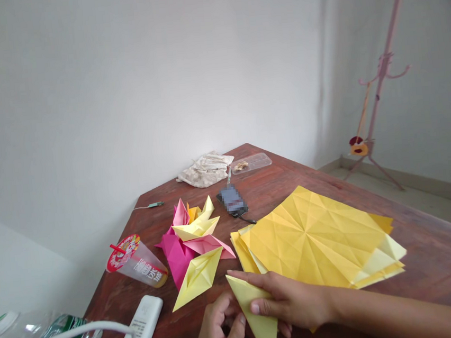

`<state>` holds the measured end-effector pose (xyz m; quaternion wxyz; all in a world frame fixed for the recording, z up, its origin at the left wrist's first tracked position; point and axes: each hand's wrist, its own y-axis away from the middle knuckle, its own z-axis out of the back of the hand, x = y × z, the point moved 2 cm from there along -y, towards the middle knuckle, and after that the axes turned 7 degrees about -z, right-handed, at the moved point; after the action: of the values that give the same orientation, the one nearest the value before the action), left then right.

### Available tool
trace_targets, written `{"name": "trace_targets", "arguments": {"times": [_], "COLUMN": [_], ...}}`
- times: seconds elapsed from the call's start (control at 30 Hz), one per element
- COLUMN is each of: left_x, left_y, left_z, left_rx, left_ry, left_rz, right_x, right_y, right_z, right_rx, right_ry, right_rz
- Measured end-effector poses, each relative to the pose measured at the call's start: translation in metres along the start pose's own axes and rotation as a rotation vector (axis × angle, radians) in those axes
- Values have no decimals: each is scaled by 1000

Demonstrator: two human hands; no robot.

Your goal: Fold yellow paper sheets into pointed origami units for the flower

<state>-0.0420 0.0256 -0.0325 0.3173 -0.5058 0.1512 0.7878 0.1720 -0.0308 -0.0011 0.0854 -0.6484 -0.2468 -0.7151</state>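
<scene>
A pale yellow sheet of origami paper (pixel 259 314), folded into a long pointed shape, is held at the front of the table. My right hand (pixel 289 298) grips it from the right, with the thumb on its face and the index finger along its top edge. At its left edge is my left hand (pixel 220 326), fingers curled and thumb tip against the paper; part of those fingers is hidden behind it. Just beyond lie several folded paper boats, a yellow boat (pixel 199 278) nearest, with a magenta piece (pixel 178 256) and a pink piece (pixel 211 245) behind.
Creased yellow sheets (pixel 311 230) are stacked on the right. A lidded drink cup (pixel 143 264), a white power strip (pixel 143 325) with its cable and a plastic bottle (pixel 53 331) occupy the left. Farther back are a phone (pixel 232 200), a cloth (pixel 205 170) and a clear tray (pixel 259 161).
</scene>
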Motion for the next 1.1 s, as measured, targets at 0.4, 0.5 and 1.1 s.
{"name": "trace_targets", "arguments": {"times": [0.4,0.5,1.1], "left_x": [-20,-26,-29], "left_y": [-4,-5,-13], "left_z": [-1,-3,16], "left_rx": [66,67,-275], "left_ry": [-1,-1,-110], "left_rz": [-23,2,-219], "right_x": [-5,-4,1], "right_y": [-1,-2,-1], "right_z": [-6,-8,6], "right_rx": [5,11,-279], "right_ry": [3,-56,-68], "right_rz": [54,54,235]}}
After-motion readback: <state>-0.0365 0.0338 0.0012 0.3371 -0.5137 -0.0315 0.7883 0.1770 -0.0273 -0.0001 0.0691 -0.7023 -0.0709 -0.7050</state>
